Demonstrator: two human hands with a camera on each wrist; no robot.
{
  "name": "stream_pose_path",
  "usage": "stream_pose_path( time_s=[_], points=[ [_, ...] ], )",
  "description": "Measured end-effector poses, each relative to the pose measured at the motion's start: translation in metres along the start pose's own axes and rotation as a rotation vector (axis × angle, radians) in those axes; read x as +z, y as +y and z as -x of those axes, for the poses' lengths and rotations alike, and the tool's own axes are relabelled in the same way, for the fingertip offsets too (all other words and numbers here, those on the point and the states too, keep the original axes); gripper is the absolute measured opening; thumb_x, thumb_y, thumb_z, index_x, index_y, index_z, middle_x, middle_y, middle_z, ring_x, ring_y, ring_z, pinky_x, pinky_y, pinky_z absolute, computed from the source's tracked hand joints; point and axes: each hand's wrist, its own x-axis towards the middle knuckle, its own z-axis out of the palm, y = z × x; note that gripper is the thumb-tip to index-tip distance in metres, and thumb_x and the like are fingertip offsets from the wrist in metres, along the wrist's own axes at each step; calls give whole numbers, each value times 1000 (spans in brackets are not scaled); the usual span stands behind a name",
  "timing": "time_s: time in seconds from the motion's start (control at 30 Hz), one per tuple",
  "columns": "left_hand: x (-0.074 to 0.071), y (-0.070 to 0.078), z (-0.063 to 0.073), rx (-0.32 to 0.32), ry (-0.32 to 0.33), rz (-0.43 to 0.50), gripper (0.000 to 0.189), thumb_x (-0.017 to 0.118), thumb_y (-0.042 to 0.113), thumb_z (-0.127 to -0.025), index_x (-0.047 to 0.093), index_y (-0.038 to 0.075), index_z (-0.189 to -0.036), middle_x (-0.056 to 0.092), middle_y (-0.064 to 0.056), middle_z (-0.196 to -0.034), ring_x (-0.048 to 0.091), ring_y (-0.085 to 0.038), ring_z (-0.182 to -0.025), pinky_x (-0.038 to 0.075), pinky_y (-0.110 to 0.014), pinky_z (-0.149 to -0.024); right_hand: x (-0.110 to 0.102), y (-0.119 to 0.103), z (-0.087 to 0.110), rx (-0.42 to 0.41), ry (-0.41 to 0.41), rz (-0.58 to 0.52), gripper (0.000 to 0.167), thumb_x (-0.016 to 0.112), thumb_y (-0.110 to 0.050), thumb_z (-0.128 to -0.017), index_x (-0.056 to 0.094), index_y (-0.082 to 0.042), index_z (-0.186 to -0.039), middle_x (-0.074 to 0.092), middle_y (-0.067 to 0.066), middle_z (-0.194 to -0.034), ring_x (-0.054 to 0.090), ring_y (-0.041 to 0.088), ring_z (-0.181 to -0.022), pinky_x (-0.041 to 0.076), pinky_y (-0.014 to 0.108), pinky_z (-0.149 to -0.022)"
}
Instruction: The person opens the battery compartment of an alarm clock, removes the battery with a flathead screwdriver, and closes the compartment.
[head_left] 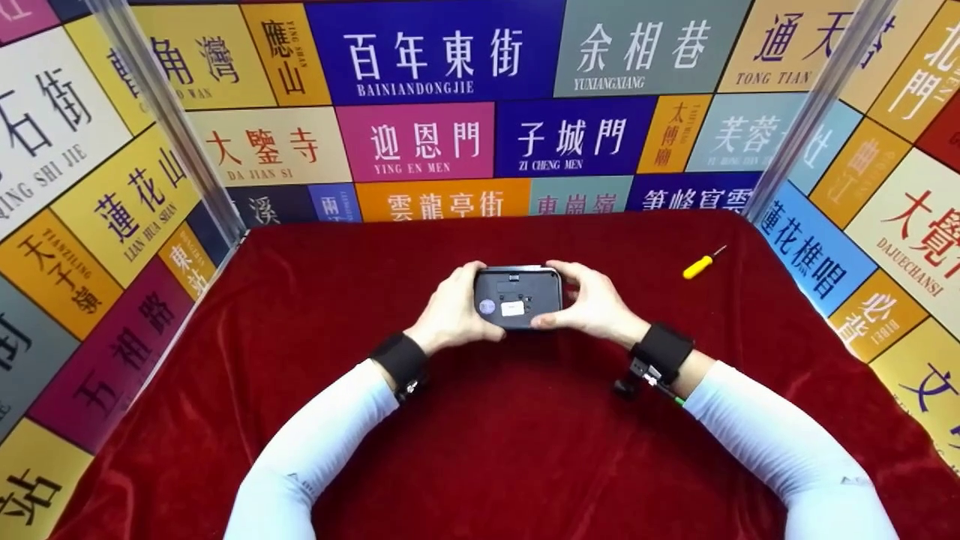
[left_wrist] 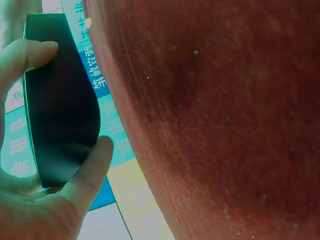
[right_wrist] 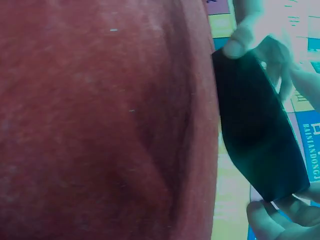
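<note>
Device (head_left: pixel 517 289) is held up over the red-covered bench (head_left: pixel 525 442), mid-frame from the head. My left grip (head_left: pixel 452 306) is narrowed round one end, my right grip (head_left: pixel 598 304) round the other. Only the head view gets the labelled face; both wrist views get a plain dark side with a bulging curve. Head view also shows the screwdriver (head_left: pixel 699 267) clearly: yellow handle, lying off to the right on the bench, well apart from my right grip. Sign wall (head_left: pixel 420 142) behind and at both sides, clear posts (head_left: pixel 814 112) at the back corners. Black bands (head_left: pixel 662 352) on my wrists, white sleeves (head_left: pixel 780 431) on my arms. In the way: my grips cover both ends, hiding part of the rim. Looks: black, oblong, rounded corners, small slot (head_left: pixel 514 277) near the far edge, white label (head_left: pixel 513 308) nearer me, round pale sticker (head_left: pixel 487 307) left of it.
</note>
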Motion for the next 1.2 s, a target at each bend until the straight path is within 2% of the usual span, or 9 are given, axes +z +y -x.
stream_pose_path(
  time_s=[0.1, 0.27, 0.4, 0.6, 0.93, 1.07, 1.2],
  points=[
    [1, 0, 1, -26, -26, 2, 111, 107, 35, -61, 52, 8, -154, 69, -14, -132, 68, -30, -115, 60, -48, -107, 2, 5, 3, 10, -21, -3, 111, 108, -16, -70, 52, 2, -164, 63, 25, -157, 69, 42, -138, 57, 55, -119],
    [4, 0, 3, -60, -57, -6, 108, 108, 38, -60, 57, 9, -151, 72, -14, -129, 69, -31, -114, 60, -48, -106, 3, 12, 5, 49, -64, 41, 110, 107, -20, -71, 53, 2, -164, 66, 25, -155, 75, 42, -132, 60, 54, -114],
    [6, 0, 3, -86, -84, -24, 105, 108, 44, -62, 59, 8, -148, 74, -13, -129, 70, -30, -115, 60, -47, -107, 4, 15, 5, 67, -91, 79, 111, 107, -24, -72, 51, 3, -165, 65, 26, -157, 74, 42, -132, 61, 54, -113],
    [7, 0, 3, -110, -108, -57, 98, 107, 49, -63, 63, 6, -139, 78, -13, -121, 73, -30, -108, 62, -46, -102, 6, 16, 0, 45, -120, 146, 108, 105, -26, -72, 54, 5, -162, 65, 26, -158, 72, 41, -133, 60, 53, -112],
    [14, -3, 3, -155, -181, -63, 94, 108, 45, -64, 64, 3, -135, 77, -14, -119, 72, -28, -107, 62, -43, -103, 9, 22, -3, 29, -166, 216, 105, 105, -31, -71, 59, 6, -157, 74, 26, -146, 76, 36, -123, 58, 46, -108],
    [14, -3, 3, -153, -204, -72, 100, 107, 45, -65, 62, 1, -143, 76, -18, -127, 72, -32, -115, 60, -45, -108, 9, 21, -4, 31, -184, 237, 104, 105, -33, -72, 60, 6, -157, 73, 26, -147, 76, 35, -123, 58, 46, -108],
    [15, -1, 3, -124, -235, -93, 119, 105, 49, -68, 50, 2, -163, 64, -24, -148, 62, -42, -135, 54, -51, -119, 11, 18, -8, -22, -168, 314, 88, 101, -35, -78, 68, 4, -150, 77, 23, -141, 74, 34, -117, 58, 44, -103]
  ],
)
